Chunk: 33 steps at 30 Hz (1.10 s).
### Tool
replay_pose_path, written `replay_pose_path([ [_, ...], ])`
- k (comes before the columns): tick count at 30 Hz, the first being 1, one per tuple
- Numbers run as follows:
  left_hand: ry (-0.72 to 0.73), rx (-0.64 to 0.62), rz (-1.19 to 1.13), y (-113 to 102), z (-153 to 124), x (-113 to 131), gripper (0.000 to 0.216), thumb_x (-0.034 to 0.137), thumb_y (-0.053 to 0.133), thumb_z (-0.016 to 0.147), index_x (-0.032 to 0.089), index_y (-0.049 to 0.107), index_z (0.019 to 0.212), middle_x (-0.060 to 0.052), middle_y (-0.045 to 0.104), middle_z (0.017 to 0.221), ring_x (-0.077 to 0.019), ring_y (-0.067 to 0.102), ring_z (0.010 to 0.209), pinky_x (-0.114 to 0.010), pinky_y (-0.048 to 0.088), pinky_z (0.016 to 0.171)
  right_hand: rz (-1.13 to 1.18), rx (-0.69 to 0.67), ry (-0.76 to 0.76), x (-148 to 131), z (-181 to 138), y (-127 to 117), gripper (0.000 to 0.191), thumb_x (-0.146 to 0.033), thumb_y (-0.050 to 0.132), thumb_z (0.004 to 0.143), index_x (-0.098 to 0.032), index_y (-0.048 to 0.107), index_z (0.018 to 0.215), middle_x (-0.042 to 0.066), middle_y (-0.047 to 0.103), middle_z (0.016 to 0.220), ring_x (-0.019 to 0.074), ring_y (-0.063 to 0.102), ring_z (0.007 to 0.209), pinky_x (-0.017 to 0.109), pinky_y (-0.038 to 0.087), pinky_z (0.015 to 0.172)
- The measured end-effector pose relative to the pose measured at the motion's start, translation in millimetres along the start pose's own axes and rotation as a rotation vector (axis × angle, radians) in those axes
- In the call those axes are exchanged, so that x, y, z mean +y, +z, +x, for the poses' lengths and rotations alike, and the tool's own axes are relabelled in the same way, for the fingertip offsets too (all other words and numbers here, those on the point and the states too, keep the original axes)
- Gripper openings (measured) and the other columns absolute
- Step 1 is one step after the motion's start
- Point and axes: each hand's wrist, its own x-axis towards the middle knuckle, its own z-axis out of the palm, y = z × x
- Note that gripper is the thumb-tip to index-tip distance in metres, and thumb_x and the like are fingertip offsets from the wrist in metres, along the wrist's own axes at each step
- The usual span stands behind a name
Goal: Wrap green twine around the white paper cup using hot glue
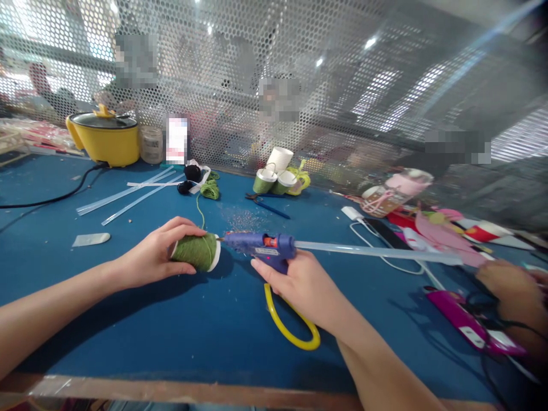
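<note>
My left hand (171,251) is wrapped round a white paper cup covered in green yarn (194,252), which lies on its side with its white rim facing right. A loose strand of that yarn runs up to a small green skein (210,189). In my right hand (302,279) is a blue hot glue gun (259,244), its nozzle close to or touching the cup's rim. A long clear glue stick (363,249) sticks out of the gun's back. Under my right wrist lies a yellow loop handle (295,331), partly hidden, perhaps of scissors.
Blue pliers (269,206) and green-wrapped cups (264,181) stand near the perforated metal screen (240,103). Spare glue sticks (124,193) and a yellow electric pot (112,142) are at left. A magenta power strip (466,322) and another person's blurred hand (509,285) are at right.
</note>
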Motion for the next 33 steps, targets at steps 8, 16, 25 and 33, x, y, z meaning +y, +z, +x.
replay_pose_path([
  [8, 0.051, -0.025, 0.057, 0.3, -2.5, 2.4, 0.043, 0.026, 0.061, 0.077, 0.023, 0.046, 0.118, -0.009, 0.046, 0.117, -0.0246, 0.049, 0.108, -0.038, 0.042, 0.092, 0.015, -0.011, 0.02, 3.1, 5.7, 1.7, 0.023, -0.035, 0.049, 0.08, -0.019, 0.054, 0.065, -0.003, 0.051, 0.044, 0.0147, 0.052, 0.046, 0.026, 0.041, 0.05],
  [16, 0.077, -0.024, 0.07, 0.3, -3.0, 1.9, 0.043, 0.025, 0.06, 0.078, 0.024, 0.046, 0.118, -0.009, 0.047, 0.117, -0.0251, 0.05, 0.108, -0.039, 0.043, 0.092, 0.032, -0.027, 0.043, 1.8, 3.6, 1.0, 0.026, -0.035, 0.047, 0.081, -0.019, 0.05, 0.06, -0.004, 0.05, 0.044, 0.0126, 0.048, 0.042, 0.025, 0.04, 0.048],
  [25, 0.108, -0.024, 0.087, 0.4, -4.4, 2.8, 0.042, 0.023, 0.06, 0.078, 0.024, 0.045, 0.118, -0.01, 0.044, 0.119, -0.0252, 0.049, 0.11, -0.04, 0.042, 0.094, 0.032, -0.03, 0.047, 0.2, 5.2, -0.3, 0.028, -0.034, 0.048, 0.081, -0.02, 0.047, 0.057, -0.004, 0.05, 0.042, 0.0123, 0.047, 0.04, 0.025, 0.039, 0.049],
  [33, 0.136, -0.009, 0.094, 0.3, -4.4, 0.2, 0.041, 0.026, 0.058, 0.08, 0.023, 0.045, 0.119, -0.01, 0.044, 0.119, -0.0252, 0.048, 0.11, -0.039, 0.043, 0.093, 0.045, -0.039, 0.049, 0.8, 2.0, -1.8, 0.031, -0.036, 0.047, 0.081, -0.02, 0.047, 0.055, -0.004, 0.049, 0.04, 0.0112, 0.045, 0.038, 0.025, 0.039, 0.048],
])
